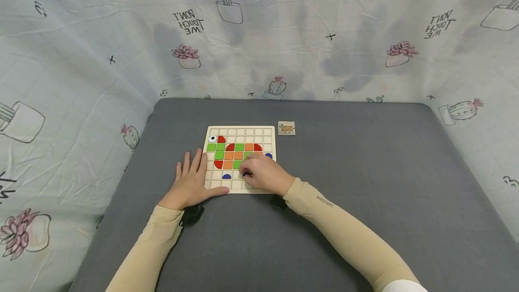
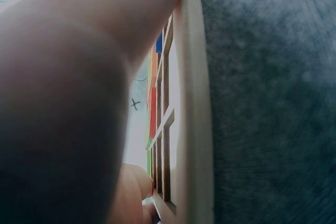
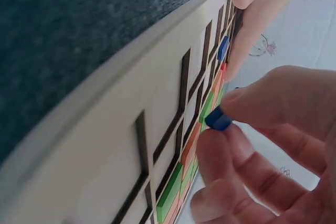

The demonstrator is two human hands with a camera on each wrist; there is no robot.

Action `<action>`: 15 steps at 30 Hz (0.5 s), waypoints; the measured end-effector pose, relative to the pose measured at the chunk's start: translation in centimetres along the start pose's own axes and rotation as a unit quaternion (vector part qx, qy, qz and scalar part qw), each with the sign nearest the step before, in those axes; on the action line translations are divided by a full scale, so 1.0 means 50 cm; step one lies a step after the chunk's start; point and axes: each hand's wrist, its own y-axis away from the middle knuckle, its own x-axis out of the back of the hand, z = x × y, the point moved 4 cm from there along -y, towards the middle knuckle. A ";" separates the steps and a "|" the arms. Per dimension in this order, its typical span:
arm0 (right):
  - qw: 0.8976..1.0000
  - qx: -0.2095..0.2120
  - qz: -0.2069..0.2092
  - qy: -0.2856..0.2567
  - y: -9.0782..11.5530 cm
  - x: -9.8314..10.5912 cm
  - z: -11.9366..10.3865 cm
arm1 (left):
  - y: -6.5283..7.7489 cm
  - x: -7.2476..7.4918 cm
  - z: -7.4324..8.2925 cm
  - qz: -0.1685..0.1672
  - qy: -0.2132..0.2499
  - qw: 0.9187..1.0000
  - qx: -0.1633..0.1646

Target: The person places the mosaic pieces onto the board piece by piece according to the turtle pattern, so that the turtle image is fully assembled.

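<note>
A wooden grid board (image 1: pixel 239 189) lies flat on the table, partly filled with green, orange and red tiles that form an animal-like shape. One tile (image 1: pixel 212 139) carries an eye. Between thumb and fingers my right hand (image 1: pixel 265 174) pinches a blue tile (image 3: pixel 218 118), close over the board's lower right part. Spread along the board's left and near edges is my left hand (image 1: pixel 191 184), its thumb resting on the near rim. A blue half-round tile (image 1: pixel 226 176) sits in a lower cell, and another blue tile (image 1: pixel 268 155) lies at the right edge.
A small pattern card (image 1: pixel 286 128) lies just beyond the board's far right corner. The grey table (image 1: pixel 365 170) extends around the board, with a printed curtain (image 1: pixel 304 35) hanging behind it and at the left. Dark wrist devices (image 1: pixel 192 214) sit under the wrists.
</note>
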 end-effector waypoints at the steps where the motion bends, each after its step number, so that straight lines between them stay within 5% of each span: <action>1: 1.000 -0.002 -0.003 0.002 -0.002 -0.002 0.000 | 0.000 0.000 0.000 0.000 -0.001 1.000 0.000; 15: 0.999 -0.006 -0.029 0.013 -0.011 -0.016 0.014 | -0.003 -0.002 -0.003 -0.001 -0.004 1.000 0.000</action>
